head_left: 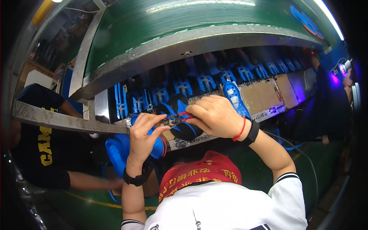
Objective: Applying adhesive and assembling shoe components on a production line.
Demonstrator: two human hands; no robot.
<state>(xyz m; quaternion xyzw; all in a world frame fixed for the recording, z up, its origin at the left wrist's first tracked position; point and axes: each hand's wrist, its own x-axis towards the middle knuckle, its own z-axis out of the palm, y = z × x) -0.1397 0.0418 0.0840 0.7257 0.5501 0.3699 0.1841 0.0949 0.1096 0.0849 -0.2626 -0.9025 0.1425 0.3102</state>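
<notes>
Head view: pliers [174, 120] in right grip [216, 115]

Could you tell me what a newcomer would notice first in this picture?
At the centre, the right hand grips red-handled pliers against a blue and black shoe, which the left hand steadies. Behind them, a row of blue shoes runs rightward under a curved metal rail.

Def a shoe factory floor, assembly line setup. A long green conveyor belt [172, 19] w/ a metal frame [184, 44] is seen overhead, and rows of blue shoe soles [207, 82] are racked below it. Other workers [42, 145] are lined up alongside, w/ cardboard sheets [264, 96] laid out.
</notes>
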